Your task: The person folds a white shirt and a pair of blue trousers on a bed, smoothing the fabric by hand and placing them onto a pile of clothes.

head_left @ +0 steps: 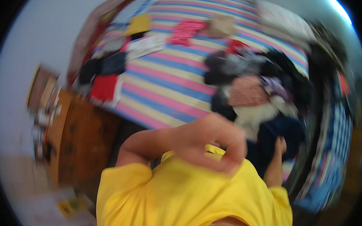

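Two grips: the left hand (215, 140) curls into a blurred ring, seemingly bare — whether its tips meet, I cannot tell. The right hand (280, 146), nearer, touches the navy cloth (281, 129), its closure unclear. Bunched without clear long axis, it lies at the left's three o'clock — the right's twelve. Toward eleven, a clothes heap (248, 91) covers the bed (167, 89).

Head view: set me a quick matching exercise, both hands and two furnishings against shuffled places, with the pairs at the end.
Things
1. left hand
2. right hand
3. wooden cabinet
4. white pillow

Places
A. against the dark blue cloth
B. at the far right of the striped bed
C. in front of the yellow shirt, blurred
D. beside the bed, on the picture's left

Pairs: 1-C, 2-A, 3-D, 4-B
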{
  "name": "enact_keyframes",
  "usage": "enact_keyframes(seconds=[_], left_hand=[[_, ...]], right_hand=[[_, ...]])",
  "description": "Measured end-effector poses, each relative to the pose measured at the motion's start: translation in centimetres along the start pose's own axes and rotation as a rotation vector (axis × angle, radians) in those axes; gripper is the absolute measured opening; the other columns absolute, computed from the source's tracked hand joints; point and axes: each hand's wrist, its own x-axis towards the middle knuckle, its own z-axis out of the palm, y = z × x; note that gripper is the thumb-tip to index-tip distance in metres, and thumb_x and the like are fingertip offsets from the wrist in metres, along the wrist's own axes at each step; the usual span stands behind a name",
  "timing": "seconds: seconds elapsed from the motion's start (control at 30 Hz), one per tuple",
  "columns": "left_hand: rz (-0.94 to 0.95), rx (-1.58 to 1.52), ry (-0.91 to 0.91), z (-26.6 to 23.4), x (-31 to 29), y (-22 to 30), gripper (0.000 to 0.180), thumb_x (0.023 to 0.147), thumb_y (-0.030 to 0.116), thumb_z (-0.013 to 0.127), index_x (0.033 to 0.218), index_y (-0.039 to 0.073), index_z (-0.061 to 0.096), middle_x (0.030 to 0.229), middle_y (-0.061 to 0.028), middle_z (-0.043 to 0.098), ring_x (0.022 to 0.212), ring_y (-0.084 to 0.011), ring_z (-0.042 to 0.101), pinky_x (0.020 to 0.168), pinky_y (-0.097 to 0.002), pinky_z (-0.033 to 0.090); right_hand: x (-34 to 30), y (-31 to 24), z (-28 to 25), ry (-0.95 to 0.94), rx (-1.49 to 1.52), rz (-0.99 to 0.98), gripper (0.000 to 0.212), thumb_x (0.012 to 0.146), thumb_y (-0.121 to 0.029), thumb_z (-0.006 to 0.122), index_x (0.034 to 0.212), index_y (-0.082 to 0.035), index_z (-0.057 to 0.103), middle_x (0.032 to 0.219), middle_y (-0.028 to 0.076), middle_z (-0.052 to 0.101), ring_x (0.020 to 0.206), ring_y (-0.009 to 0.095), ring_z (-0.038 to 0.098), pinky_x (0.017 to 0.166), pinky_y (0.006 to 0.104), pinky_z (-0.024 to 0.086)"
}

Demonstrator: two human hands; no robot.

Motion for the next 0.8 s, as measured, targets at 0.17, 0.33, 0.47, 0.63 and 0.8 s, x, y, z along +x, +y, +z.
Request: enact_keyframes(seconds=[0.17, 0.33, 0.47, 0.63, 0.8], left_hand=[[-0.622, -0.188, 0.601, -0.5, -5.7, -7.7, 0.01, 0.085, 0.013, 0.061, 0.087, 0.004, 0.059, 0.078, -0.0016, 0.059, 0.069, -0.0087, 0.054, 0.062, -0.0243, 0.046], [-0.867, -0.153, 0.813, 0.7, -10.5, -11.8, 0.013, 0.085, 0.016, 0.062, 0.086, 0.004, 0.059, 0.078, -0.0019, 0.059, 0.067, -0.0086, 0.054, 0.061, -0.0248, 0.047], [-0.856, 0.041, 0.745, 0.9, -12.6, -12.1, 0.015, 0.084, 0.018, 0.062, 0.086, 0.003, 0.059, 0.077, -0.0022, 0.058, 0.066, -0.0093, 0.054, 0.059, -0.0244, 0.047], [-0.841, 0.015, 0.811, -0.2, -15.1, -12.7, 0.015, 0.084, 0.018, 0.06, 0.088, 0.003, 0.06, 0.076, -0.0016, 0.057, 0.064, -0.0086, 0.053, 0.058, -0.0241, 0.046], [-1.044, -0.342, 0.929, -1.9, -17.4, -14.1, 0.018, 0.088, 0.025, 0.058, 0.095, 0.009, 0.059, 0.079, -0.0016, 0.059, 0.063, -0.0099, 0.055, 0.056, -0.0247, 0.045]], right_hand=[[1.2, 1.3, 2.4, 0.316, 0.151, 0.173, 0.069, 0.074, -0.062, 0.059, 0.127, -0.018, 0.048, 0.131, 0.012, 0.048, 0.122, 0.033, 0.041, 0.098, 0.0472, 0.035], [2.6, -0.2, 2.9, 0.24, -0.235, 0.162, 0.059, 0.075, -0.059, 0.058, 0.124, -0.028, 0.051, 0.128, 0.01, 0.051, 0.119, 0.035, 0.045, 0.093, 0.0591, 0.034], [5.8, 1.1, 3.2, 0.126, 0.064, 0.442, 0.039, 0.08, -0.033, 0.044, 0.113, -0.024, 0.062, 0.115, 0.012, 0.061, 0.111, 0.033, 0.053, 0.093, 0.0521, 0.036], [6.1, -0.2, 2.3, 0.511, 1.036, 0.828, 0.027, 0.075, -0.015, 0.053, 0.081, 0.01, 0.063, 0.091, 0.022, 0.065, 0.071, 0.033, 0.064, 0.065, 0.0456, 0.055], [-4.3, -13.3, -2.1, -0.009, 1.774, 0.25, 0.034, 0.087, -0.028, 0.054, 0.109, -0.004, 0.061, 0.101, 0.006, 0.064, 0.09, 0.02, 0.061, 0.084, 0.0325, 0.049]])
